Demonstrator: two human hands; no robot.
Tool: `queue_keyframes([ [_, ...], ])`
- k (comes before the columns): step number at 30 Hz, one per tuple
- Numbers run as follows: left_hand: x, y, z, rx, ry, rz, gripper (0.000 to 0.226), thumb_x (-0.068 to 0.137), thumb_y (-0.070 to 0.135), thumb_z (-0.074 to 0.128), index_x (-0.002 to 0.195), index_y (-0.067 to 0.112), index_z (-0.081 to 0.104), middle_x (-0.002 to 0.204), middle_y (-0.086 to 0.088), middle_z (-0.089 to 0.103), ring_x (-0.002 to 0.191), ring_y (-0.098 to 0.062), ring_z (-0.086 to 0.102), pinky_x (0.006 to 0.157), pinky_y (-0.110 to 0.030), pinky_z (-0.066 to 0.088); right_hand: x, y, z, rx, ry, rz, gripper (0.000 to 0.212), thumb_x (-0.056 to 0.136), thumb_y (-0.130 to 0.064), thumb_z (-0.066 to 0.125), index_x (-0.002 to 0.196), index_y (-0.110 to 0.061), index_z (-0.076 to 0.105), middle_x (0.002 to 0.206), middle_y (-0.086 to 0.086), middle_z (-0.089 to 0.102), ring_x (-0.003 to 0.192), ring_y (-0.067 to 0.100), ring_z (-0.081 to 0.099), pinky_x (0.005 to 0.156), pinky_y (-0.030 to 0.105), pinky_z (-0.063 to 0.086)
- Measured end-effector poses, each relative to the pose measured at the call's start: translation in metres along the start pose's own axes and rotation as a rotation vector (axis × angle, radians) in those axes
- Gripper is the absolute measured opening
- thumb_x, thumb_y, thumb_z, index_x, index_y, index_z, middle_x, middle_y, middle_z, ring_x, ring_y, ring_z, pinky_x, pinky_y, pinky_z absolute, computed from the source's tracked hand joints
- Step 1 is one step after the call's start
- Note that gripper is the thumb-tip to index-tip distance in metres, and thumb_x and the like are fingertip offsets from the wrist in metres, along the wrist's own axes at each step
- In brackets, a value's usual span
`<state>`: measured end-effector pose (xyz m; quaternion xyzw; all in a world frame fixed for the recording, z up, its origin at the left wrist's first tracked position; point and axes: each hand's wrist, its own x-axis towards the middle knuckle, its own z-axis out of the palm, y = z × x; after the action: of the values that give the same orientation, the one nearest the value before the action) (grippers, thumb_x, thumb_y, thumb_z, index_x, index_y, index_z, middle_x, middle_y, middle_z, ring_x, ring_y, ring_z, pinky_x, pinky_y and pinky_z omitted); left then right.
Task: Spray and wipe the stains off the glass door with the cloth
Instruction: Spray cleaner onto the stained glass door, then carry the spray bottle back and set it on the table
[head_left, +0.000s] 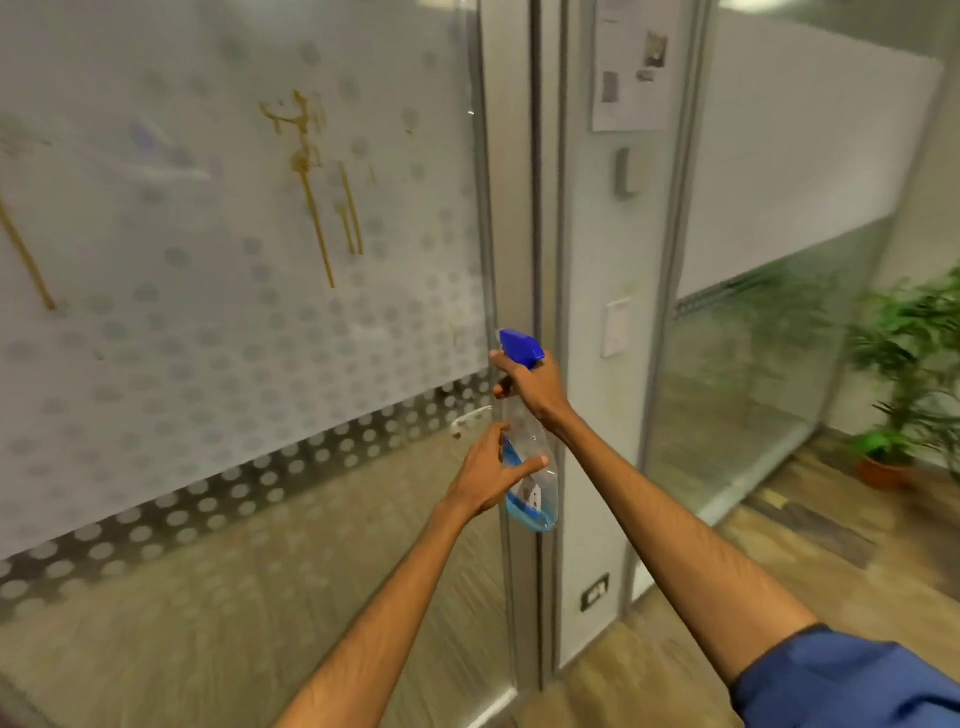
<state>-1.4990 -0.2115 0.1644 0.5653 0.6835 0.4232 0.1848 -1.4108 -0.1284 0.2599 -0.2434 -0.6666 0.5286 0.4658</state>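
In the head view I see both hands raised in front of the glass door (208, 322), and together they carry the spray bottle (531, 441). The right hand (532, 387) is the upper one. Its fingers are curled round the neck of the bottle, directly under the blue trigger head (521, 347). The left hand (488, 475) is just below it, on the clear body of the bottle. Its thumb lies across the front and its fingers reach round the left side, so the bottle is held between them. A little blue liquid (522, 512) stands in the bottom of the bottle, under the left hand.

The stains (311, 176) are yellow-brown streaks on the frosted, dotted glass, above the hands and to their left, well apart from the bottle. One more streak (26, 254) runs far to the left of the hands. Just behind the hands stands the metal door frame (540, 208). A paper notice (631, 62) hangs high above the right hand, and a potted plant (904, 374) stands far to the right. A blue sleeve (852, 680) covers the right upper arm.
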Motion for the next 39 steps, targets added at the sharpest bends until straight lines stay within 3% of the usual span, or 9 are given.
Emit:
queue_keyframes([
  [6,0.002,0.026,0.053,-0.036,-0.081,0.039,0.072,0.071,0.053,0.08,0.127,0.019,0.05,0.117,-0.002,0.063,0.099,-0.015,0.063,0.088,-0.033,0.055,-0.029,0.01,-0.065,-0.045,0.118,0.043,0.021,0.092,-0.03,0.07,0.082,-0.014,0.06,0.065,-0.001,0.063,0.066,0.019,0.068,0.065,0.025,0.057],
  [9,0.002,0.045,0.085,-0.058,-0.106,0.067,0.073,0.071,0.048,0.083,0.127,0.015,0.052,0.116,-0.005,0.064,0.1,-0.018,0.064,0.088,-0.033,0.055,-0.044,0.01,-0.103,-0.13,0.178,0.078,0.028,0.09,-0.039,0.07,0.097,-0.012,0.065,0.086,0.007,0.07,0.074,0.016,0.073,0.071,0.028,0.056],
  [13,-0.002,0.073,0.133,-0.077,-0.159,0.101,0.071,0.072,0.05,0.081,0.126,0.017,0.051,0.116,-0.003,0.064,0.098,-0.018,0.064,0.085,-0.031,0.055,-0.07,0.008,-0.155,-0.196,0.271,0.118,0.031,0.087,-0.042,0.073,0.108,-0.021,0.067,0.091,-0.005,0.07,0.072,0.005,0.07,0.067,0.02,0.051],
  [18,-0.014,0.112,0.195,-0.134,-0.231,0.095,0.075,0.072,0.053,0.08,0.131,0.018,0.05,0.117,-0.001,0.063,0.101,-0.017,0.063,0.082,-0.026,0.05,-0.111,0.006,-0.232,-0.372,0.347,0.198,0.034,0.079,-0.034,0.081,0.098,-0.008,0.067,0.08,0.002,0.062,0.072,0.016,0.055,0.071,0.031,0.048],
  [20,-0.02,0.131,0.222,-0.147,-0.261,0.094,0.077,0.071,0.051,0.081,0.133,0.016,0.05,0.12,-0.003,0.063,0.102,-0.016,0.061,0.082,-0.024,0.048,-0.13,0.002,-0.263,-0.416,0.379,0.214,0.028,0.078,-0.028,0.083,0.098,-0.012,0.072,0.082,-0.002,0.067,0.073,0.013,0.058,0.071,0.028,0.049],
  [24,-0.037,0.168,0.278,-0.145,-0.324,0.113,0.077,0.07,0.045,0.085,0.132,0.013,0.053,0.124,-0.008,0.064,0.114,-0.023,0.061,0.097,-0.036,0.051,-0.173,-0.005,-0.327,-0.471,0.447,0.245,0.021,0.075,-0.02,0.085,0.091,-0.016,0.072,0.087,-0.003,0.071,0.074,0.007,0.063,0.075,0.026,0.051],
  [29,-0.069,0.226,0.356,-0.139,-0.394,0.166,0.07,0.068,0.045,0.085,0.124,0.013,0.056,0.117,-0.004,0.067,0.108,-0.021,0.063,0.081,-0.026,0.047,-0.237,-0.02,-0.413,-0.52,0.56,0.285,0.024,0.074,-0.021,0.086,0.093,-0.013,0.073,0.09,0.002,0.074,0.077,0.009,0.065,0.077,0.028,0.054],
  [33,-0.1,0.275,0.42,-0.144,-0.446,0.199,0.073,0.068,0.047,0.085,0.125,0.013,0.055,0.121,-0.004,0.066,0.111,-0.022,0.062,0.09,-0.034,0.052,-0.289,-0.036,-0.483,-0.565,0.623,0.301,0.026,0.075,-0.024,0.085,0.094,-0.012,0.072,0.094,0.01,0.075,0.078,0.012,0.065,0.078,0.031,0.055],
  [39,-0.154,0.345,0.513,-0.161,-0.533,0.275,0.074,0.069,0.049,0.084,0.126,0.013,0.054,0.121,-0.005,0.064,0.111,-0.022,0.061,0.09,-0.036,0.051,-0.373,-0.06,-0.577,-0.61,0.725,0.345,0.029,0.074,-0.024,0.086,0.093,-0.007,0.072,0.092,0.015,0.074,0.078,0.017,0.064,0.079,0.038,0.056],
])
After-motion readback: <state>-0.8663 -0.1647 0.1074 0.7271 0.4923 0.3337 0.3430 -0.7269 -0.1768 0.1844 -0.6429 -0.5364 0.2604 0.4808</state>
